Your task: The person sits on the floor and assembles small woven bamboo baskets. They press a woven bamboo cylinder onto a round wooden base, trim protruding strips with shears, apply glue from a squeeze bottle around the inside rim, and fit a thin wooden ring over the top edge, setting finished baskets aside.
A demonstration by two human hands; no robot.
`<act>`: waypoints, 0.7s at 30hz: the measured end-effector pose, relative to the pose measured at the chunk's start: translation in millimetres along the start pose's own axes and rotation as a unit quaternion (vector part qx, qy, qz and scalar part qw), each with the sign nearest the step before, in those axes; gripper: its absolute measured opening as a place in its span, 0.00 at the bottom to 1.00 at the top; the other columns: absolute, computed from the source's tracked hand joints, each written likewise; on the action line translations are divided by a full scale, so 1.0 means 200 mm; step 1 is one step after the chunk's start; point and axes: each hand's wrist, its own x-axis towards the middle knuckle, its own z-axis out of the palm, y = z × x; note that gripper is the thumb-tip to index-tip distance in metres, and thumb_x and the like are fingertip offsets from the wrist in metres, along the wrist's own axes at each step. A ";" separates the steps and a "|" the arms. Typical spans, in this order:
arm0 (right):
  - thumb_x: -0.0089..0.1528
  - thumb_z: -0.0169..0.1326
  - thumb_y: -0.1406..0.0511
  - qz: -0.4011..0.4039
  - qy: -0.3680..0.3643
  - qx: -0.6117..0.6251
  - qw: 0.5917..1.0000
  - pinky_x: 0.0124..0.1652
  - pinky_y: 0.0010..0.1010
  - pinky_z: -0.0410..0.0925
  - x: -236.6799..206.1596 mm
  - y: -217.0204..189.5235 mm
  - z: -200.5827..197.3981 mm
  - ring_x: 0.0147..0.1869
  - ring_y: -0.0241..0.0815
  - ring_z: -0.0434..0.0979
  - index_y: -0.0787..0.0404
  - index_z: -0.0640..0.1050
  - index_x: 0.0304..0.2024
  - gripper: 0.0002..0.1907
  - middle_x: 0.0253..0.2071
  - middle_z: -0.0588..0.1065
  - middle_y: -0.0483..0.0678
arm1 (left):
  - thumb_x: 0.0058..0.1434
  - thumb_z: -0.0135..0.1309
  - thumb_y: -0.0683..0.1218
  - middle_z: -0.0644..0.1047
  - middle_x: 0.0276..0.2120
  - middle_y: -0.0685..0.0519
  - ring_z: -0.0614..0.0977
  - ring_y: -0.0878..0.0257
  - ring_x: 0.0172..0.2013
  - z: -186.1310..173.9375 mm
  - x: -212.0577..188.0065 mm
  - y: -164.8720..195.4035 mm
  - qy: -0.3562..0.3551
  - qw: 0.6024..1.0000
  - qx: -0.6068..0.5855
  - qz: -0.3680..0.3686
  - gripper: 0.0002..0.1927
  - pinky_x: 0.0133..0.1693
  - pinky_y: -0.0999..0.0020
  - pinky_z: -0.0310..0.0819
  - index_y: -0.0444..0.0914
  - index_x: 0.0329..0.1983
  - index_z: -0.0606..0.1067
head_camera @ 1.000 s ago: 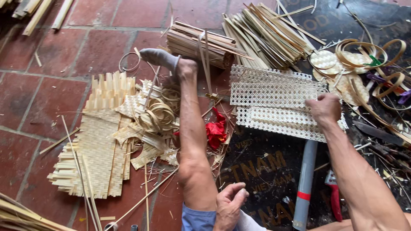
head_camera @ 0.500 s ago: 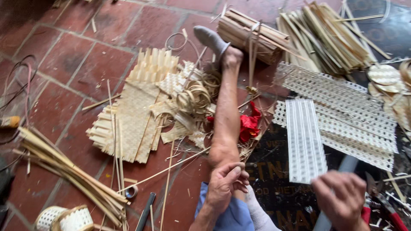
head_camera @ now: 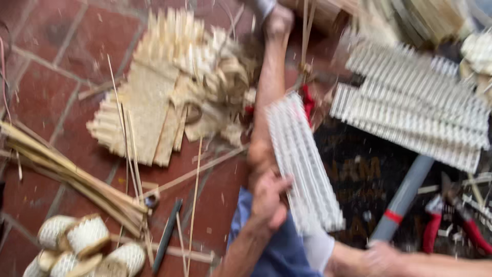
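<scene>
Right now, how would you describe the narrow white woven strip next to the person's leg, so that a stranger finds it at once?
Start from the bare outstretched leg running up the middle of the red tiled floor. Against its right side lies a narrow white open-weave strip, with the left hand at its lower edge. Unlike the wider white woven panels further right, it is single, slim and runs along the leg.

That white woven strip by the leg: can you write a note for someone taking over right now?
Left hand: resting on the outstretched bare leg, touching the long white woven lattice strip that lies along the leg.
Right hand: blurred at the bottom edge; it seems to hold nothing, but that is unclear.
Nearby: wider white lattice panels to the right, grey plastic pipe, red-handled pliers.
Done: one strip is apart from the panels.
Left: the panels lie untouched.
</scene>
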 end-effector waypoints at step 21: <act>0.56 0.62 0.68 -0.081 -0.467 0.353 0.807 0.49 0.46 0.70 0.64 -0.88 1.15 0.50 0.53 0.79 0.58 0.77 0.59 0.27 0.47 0.79 0.49 | 0.62 0.52 0.36 0.76 0.60 0.45 0.77 0.49 0.60 -0.38 -1.08 0.93 0.233 0.874 0.106 0.414 0.31 0.61 0.41 0.72 0.36 0.71 0.68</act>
